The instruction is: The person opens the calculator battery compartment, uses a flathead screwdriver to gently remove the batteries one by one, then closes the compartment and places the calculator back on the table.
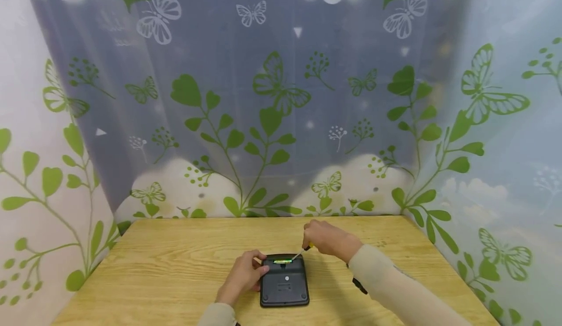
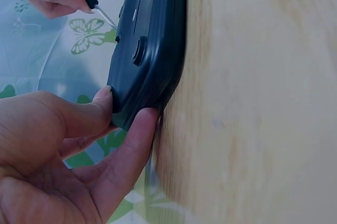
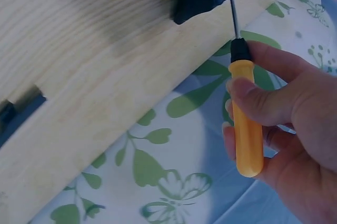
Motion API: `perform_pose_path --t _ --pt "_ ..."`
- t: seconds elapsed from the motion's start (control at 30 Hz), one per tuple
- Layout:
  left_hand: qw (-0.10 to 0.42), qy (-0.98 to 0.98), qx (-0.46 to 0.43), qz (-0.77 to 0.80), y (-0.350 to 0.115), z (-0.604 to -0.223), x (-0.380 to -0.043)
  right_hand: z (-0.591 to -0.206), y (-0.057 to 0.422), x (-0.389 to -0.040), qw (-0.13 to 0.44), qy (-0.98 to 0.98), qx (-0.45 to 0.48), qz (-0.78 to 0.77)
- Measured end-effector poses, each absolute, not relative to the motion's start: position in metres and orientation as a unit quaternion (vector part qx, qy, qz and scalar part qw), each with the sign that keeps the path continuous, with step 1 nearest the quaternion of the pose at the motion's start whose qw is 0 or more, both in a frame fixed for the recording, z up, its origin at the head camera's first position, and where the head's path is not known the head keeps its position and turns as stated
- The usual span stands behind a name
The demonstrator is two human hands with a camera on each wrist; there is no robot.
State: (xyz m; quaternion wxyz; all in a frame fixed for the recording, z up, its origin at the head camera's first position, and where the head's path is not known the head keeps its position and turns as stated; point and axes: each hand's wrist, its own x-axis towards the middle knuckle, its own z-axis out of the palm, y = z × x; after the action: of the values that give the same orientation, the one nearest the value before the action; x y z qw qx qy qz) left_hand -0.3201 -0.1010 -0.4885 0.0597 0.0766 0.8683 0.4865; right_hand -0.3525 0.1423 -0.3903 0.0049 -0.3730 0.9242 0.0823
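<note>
And here on the wooden table sits the black device, back side up, squarely between the two hands! The left hand is in at nine to ten o'clock from it, pinching its edge, thumb over the near side of the back and a fingertip against the side wall. Over at one to two o'clock comes the right hand, fingers wrapped around the yellow-handled screwdriver, shaft slanting down towards seven. Its tip is right at the end of a green-and-gold battery in the slot at the device's twelve o'clock; whether the metal actually touches, I cannot tell!

Lower on the back there's a white dot near the centre, with round feet at seven and five. Now, what's in the way? The right hand hides most of the handle from above, and the right sleeve, stretching in from four o'clock, partly covers a dark piece at three; what that is, I can't make out. Beyond, at twelve, hangs the patterned curtain, all green leaves and butterflies.
</note>
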Motion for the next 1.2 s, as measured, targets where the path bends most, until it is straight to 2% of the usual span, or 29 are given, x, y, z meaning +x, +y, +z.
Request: perform_pose_path --t 0.3,0.83,1.2 --pt "0.065 0.868 0.073 0.486 -0.1 -0.489 -0.319 -0.384 0.127 -0.345 -0.046 0.907 -0.386 0.159" --pt "0.06 0.87 0.075 0.484 -0.101 -0.488 -0.317 -0.381 0.083 -0.326 -0.076 0.902 -0.307 0.293" --pt "0.051 0.867 0.079 0.488 -0.102 -0.485 -0.317 -0.377 0.088 -0.332 -0.034 0.923 -0.293 0.245"
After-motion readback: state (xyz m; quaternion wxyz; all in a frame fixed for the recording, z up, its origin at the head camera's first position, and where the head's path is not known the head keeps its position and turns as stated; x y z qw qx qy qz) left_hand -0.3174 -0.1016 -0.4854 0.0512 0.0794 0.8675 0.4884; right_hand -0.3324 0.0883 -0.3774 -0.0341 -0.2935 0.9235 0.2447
